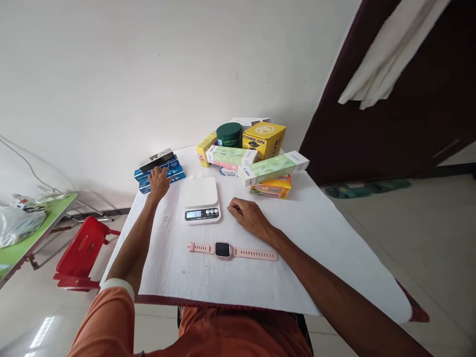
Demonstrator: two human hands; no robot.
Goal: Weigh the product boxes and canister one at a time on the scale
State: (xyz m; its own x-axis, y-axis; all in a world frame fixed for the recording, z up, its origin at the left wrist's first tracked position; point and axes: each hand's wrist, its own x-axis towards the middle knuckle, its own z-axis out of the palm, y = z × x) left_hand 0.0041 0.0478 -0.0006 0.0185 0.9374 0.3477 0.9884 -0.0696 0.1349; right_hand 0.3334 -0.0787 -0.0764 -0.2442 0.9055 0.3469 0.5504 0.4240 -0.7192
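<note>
At the table's left side, my left hand (159,182) reaches onto a small pile of boxes. Its bent fingers are on the lower edge of a black-and-white box (158,159), which lies slanted on top of blue toothpaste-like boxes (175,172). My right hand (250,215) rests loosely curled on the white cloth, with nothing visible in it. Between the hands stands a white digital kitchen scale (201,192); its pan is bare and its display is lit, the digits hard to read. Nearer me, a pink-strapped smartwatch (223,250) lies stretched out flat.
At the back stand a dark green tub (229,134), a yellow box (265,140), a narrow yellow box (205,149), long green-and-white boxes (273,167) and an orange box (273,187). A red chair (84,253) and green table (37,228) are at left.
</note>
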